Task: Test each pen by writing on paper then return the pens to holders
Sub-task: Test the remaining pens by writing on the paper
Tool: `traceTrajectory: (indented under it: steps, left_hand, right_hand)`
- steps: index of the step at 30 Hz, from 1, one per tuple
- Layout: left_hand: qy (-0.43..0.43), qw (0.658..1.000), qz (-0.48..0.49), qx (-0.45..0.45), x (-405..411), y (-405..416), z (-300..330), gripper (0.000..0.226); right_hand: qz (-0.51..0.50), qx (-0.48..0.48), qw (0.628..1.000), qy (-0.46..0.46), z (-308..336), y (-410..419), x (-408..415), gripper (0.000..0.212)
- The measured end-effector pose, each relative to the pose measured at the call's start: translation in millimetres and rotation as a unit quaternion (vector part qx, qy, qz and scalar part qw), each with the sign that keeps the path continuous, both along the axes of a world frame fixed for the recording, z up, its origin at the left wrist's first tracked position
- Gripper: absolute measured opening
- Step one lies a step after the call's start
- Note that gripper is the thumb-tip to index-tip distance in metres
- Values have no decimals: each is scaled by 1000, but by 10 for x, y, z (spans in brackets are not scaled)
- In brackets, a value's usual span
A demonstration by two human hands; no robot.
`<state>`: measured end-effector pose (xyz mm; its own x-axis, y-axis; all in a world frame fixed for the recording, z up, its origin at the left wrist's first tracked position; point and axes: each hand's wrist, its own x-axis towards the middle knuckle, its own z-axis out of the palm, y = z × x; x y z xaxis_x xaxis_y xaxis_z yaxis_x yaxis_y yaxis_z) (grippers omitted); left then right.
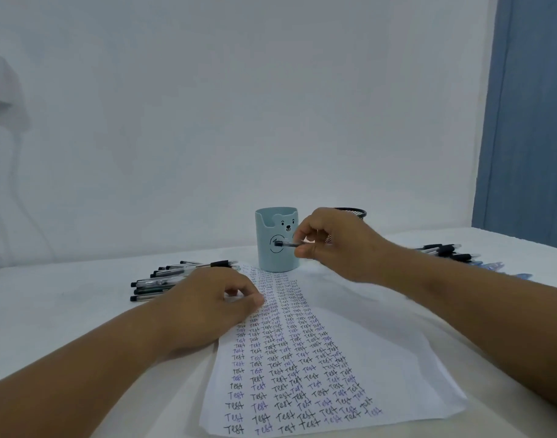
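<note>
A single wide-angle head-worn camera looked forward and slightly down across a white table (pixel 65 311), close over a written-on sheet of paper (pixel 381 358). Both forearms entered from the bottom corners. Beyond the paper stood a bear-faced holder (pixel 271 257), with a pale wall (pixel 239 105) behind it.

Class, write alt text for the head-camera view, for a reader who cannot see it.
A person's right hand holds a pen level in front of a pale blue bear-face pen holder, while the left hand rests on a sheet of paper covered in rows of the handwritten word "Test". More pens lie in a left pile and a right pile on the white table.
</note>
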<state>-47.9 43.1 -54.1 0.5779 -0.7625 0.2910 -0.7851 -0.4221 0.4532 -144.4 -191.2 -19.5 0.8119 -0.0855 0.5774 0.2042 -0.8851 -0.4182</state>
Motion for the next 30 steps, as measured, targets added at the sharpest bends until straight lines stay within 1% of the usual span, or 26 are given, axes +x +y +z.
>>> traceTrajectory:
  steps: [3, 4, 6, 9, 11, 15, 17, 21, 26, 28, 30]
  left_hand:
    - [-26, 1000, 1, 7, -18, -20, -7, 32]
    - [-32, 999, 1, 7, -24, -17, -7, 35]
    - [-34, 999, -2, 3, -38, -13, -4, 32]
    - [-29, 1000, -8, -2, -49, 1, 8, 15]
    - [-31, 999, -12, 2, -45, 12, 11, 13]
    - [-37, 999, -16, 8, -41, 13, 20, 13]
    - [-40, 999, -15, 9, -43, 11, 23, 12]
    - [-41, 999, -17, 11, -49, 14, 26, 14]
    - [-41, 999, -19, 16, -68, 3, 34, 13]
    - [-39, 999, -15, 16, -76, 5, 48, 11]
    - [-29, 1000, -3, -10, -91, 13, 86, 8]
  right_hand:
    - [-24, -30, 999, -16, 250, -175, -174, 16]
    - [-34, -38, 999, -5, 333, -270, -241, 16]
    - [-61, -52, 995, 53, 471, -508, -372, 12]
    - [-119, -102, 973, 171, 558, -854, -479, 7]
    - [-152, -120, 959, 208, 540, -1046, -490, 8]
    - [-183, -109, 959, 188, 424, -1278, -450, 12]
    - [-189, -107, 957, 194, 343, -1324, -420, 13]
    - [-191, -87, 954, 215, 230, -1382, -383, 22]
    - [-185, -99, 956, 208, 221, -1398, -387, 22]
    - [-188, -99, 962, 172, 260, -1325, -384, 22]
    - [-184, -104, 972, 100, 314, -1159, -369, 21]
